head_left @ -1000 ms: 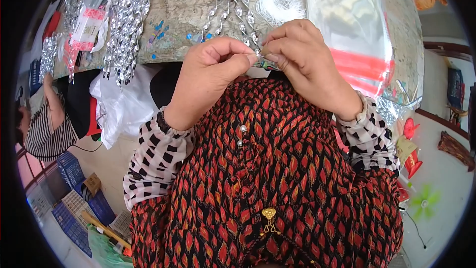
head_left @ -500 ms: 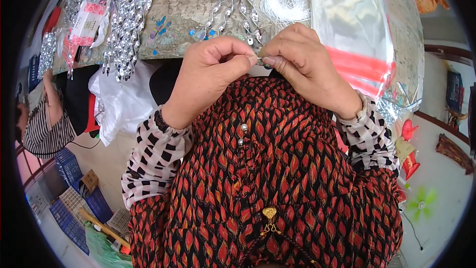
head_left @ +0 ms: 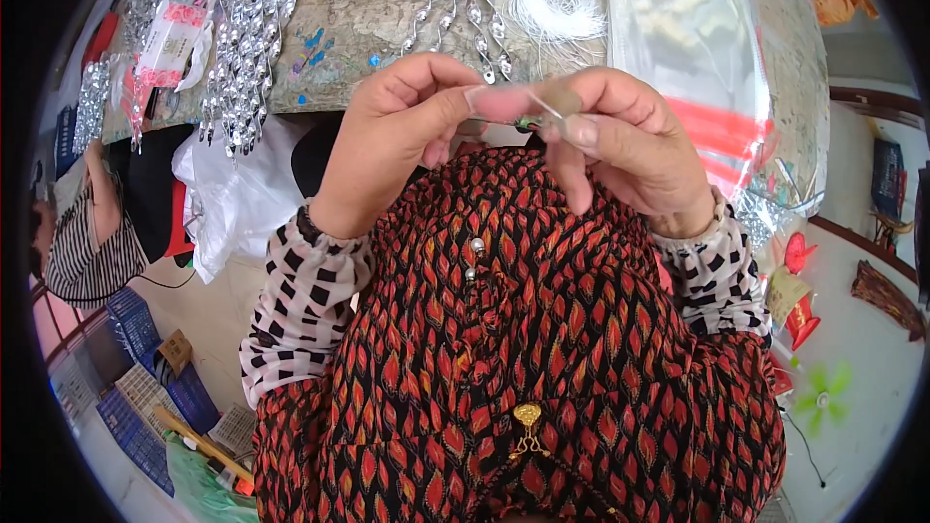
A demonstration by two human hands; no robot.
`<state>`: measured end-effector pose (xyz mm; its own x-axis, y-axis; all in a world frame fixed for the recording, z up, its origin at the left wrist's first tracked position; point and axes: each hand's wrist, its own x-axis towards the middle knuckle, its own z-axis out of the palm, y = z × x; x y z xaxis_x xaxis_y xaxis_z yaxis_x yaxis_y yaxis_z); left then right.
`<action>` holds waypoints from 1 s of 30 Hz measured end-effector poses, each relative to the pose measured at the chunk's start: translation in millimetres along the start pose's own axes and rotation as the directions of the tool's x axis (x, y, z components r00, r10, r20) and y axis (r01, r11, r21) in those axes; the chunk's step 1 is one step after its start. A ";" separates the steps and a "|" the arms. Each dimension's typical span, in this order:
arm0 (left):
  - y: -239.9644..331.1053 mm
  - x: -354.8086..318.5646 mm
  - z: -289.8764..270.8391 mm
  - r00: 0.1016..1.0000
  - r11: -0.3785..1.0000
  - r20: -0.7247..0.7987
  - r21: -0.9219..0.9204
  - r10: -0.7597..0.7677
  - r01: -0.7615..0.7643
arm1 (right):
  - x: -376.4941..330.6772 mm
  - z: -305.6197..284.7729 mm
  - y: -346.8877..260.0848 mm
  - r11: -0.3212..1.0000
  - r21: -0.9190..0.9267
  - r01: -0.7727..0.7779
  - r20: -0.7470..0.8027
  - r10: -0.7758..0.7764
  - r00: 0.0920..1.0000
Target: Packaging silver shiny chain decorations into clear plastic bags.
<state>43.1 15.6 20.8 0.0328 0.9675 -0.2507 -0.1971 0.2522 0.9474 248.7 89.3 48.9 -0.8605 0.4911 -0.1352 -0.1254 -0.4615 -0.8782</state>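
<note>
1. The thin pale strand is running between the fingertips at the upper centre of the frame; being so fine, it could be slipping away should the pinch slacken.
2. Silver bead strings are lying just beyond, so a loose end could be snagging there if it swings.
3. The right hand is pinching the strand by thumb and forefinger, another finger pointing down.
4. The left hand is curling inward; blur is hiding whether it's gripping anything, so I can't tell.
</note>
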 end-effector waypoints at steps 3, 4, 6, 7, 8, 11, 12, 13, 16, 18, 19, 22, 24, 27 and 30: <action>-8.9 0.1 7.3 0.994 0.986 -0.103 -0.157 0.039 -0.055 | 15.7 -3.2 9.6 0.995 -0.067 0.076 -0.036 -0.078 0.996; -10.5 -0.7 10.0 0.986 0.990 -0.156 -0.114 0.063 -0.081 | 22.9 -12.3 19.9 0.784 -0.549 0.289 0.001 -0.345 0.939; -11.1 -2.3 13.1 0.974 0.992 -0.210 -0.070 0.088 -0.105 | 24.4 -14.4 30.0 0.275 -0.890 0.364 0.171 -0.539 0.825; -10.9 -3.3 13.7 0.974 0.995 -0.201 -0.002 0.101 -0.104 | 20.6 -10.5 29.1 0.276 -0.889 0.365 0.172 -0.537 0.826; -10.7 -4.3 13.8 0.975 0.993 -0.191 0.065 0.114 -0.103 | 16.3 -6.0 26.7 0.206 -0.926 0.317 0.192 -0.467 0.863; -11.2 -7.9 12.6 0.984 0.994 -0.148 0.035 0.104 -0.100 | 14.3 -2.5 30.1 0.059 -0.956 0.286 0.242 -0.387 0.890; -12.2 -8.4 11.2 0.983 0.994 -0.150 0.035 0.103 -0.099 | 14.1 -0.8 30.7 -0.021 -0.951 0.309 0.295 -0.369 0.881; -13.8 -8.5 9.4 0.987 0.997 -0.138 0.023 0.081 -0.078 | 14.3 0.4 31.6 -0.101 -0.938 0.332 0.346 -0.347 0.872; -16.2 -8.4 4.4 0.994 0.999 -0.107 -0.036 0.016 -0.020 | 13.8 -2.9 35.7 -0.066 -0.930 0.361 0.363 -0.312 0.878; -16.1 -9.7 0.1 0.995 0.997 -0.094 -0.080 -0.027 0.020 | 11.2 -0.9 36.6 0.121 -0.951 0.284 0.237 -0.304 0.923; -15.2 -10.5 -3.0 0.996 0.995 -0.045 -0.067 -0.081 0.077 | 10.0 0.5 36.7 0.303 -0.932 0.197 0.113 -0.272 0.955; -20.7 -10.2 -5.8 0.982 0.978 0.042 -0.099 -0.182 0.186 | 14.1 -2.9 32.6 0.261 -0.963 0.073 0.005 -0.251 0.968; -24.3 -8.5 -6.4 0.970 0.961 0.086 -0.144 -0.226 0.237 | 18.8 -4.3 29.6 0.173 -0.979 0.109 0.070 -0.216 0.974; -26.4 -7.5 -7.3 0.958 0.948 0.142 -0.168 -0.249 0.271 | 28.1 1.4 18.5 0.013 -0.988 0.155 0.152 -0.100 0.983; -27.8 -8.2 -6.8 0.953 0.946 0.154 -0.153 -0.262 0.285 | 39.5 -7.4 19.9 0.045 -0.973 0.227 0.227 -0.003 0.974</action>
<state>41.7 0.5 -4.8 0.2342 0.8585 -0.4563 -0.3274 0.5115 0.7944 215.8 104.9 22.6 -0.9497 0.3123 -0.0249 0.2797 0.8094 -0.5164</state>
